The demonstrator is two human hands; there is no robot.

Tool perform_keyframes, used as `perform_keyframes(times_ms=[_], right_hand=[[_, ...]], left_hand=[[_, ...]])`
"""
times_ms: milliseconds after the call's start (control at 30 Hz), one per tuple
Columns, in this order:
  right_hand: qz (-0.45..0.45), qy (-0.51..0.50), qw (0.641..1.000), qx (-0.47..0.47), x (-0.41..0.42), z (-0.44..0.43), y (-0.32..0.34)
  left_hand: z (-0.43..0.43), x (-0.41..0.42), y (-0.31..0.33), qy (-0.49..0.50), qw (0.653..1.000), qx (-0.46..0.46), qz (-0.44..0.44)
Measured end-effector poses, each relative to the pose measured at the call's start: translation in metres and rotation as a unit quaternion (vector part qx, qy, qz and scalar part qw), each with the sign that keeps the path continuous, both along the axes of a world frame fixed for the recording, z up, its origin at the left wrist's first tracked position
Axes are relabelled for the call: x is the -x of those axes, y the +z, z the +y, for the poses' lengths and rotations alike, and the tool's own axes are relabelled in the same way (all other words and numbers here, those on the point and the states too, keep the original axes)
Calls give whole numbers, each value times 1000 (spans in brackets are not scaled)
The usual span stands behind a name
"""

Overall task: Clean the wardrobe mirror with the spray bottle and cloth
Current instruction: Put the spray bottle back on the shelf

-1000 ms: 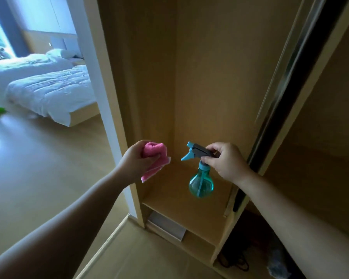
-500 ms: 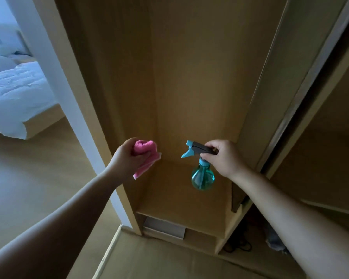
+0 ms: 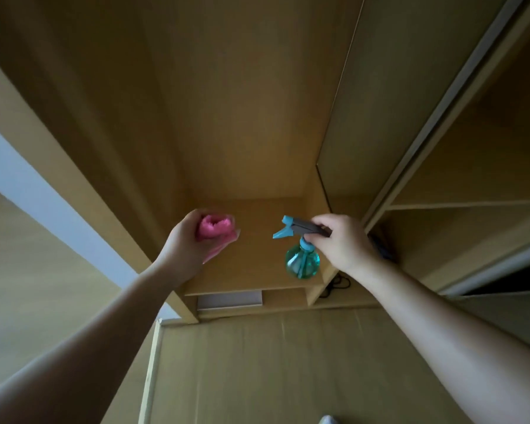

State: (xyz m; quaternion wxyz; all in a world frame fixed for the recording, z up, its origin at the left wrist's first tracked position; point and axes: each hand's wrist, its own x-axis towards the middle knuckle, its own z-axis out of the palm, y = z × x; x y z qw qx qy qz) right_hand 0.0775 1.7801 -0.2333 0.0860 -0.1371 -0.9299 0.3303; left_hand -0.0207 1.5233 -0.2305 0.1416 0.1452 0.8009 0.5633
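Observation:
My left hand (image 3: 185, 243) grips a bunched pink cloth (image 3: 215, 228), held out in front of an open wooden wardrobe compartment. My right hand (image 3: 341, 240) holds a teal spray bottle (image 3: 302, 261) by its grey and blue trigger head (image 3: 300, 228), nozzle pointing left; the round bottle hangs below the hand. Both hands hover above the compartment's bottom shelf (image 3: 251, 270). No mirror surface is plainly visible; a sliding door edge (image 3: 435, 117) runs along the right.
The wardrobe's side panel (image 3: 74, 154) stands at left, with a white wall strip (image 3: 43, 203) beside it. Shelves (image 3: 471, 206) are at right. A black cable (image 3: 337, 284) lies low on the right. A pale flat item (image 3: 230, 299) sits under the shelf. Wood floor lies below.
The view has swung right and closer to the wardrobe; the bed and bedroom have left the frame. Both hands keep their holds on cloth and bottle, still side by side.

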Motion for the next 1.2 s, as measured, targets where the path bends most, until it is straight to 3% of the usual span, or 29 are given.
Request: perform_keyframes(times_ms=[500,967,1200], right_hand=[[-5,83,996,26,-12,-3,-263],[-33,36,998,28,-12,20,-547],[-19,-13,1000,10,14,48,-631]], left_hand=[[-8,-31,-276,43,997,55,-10],[9,-25,-558,28,997,65,-2],[36,1,-635,19,998,63,22]])
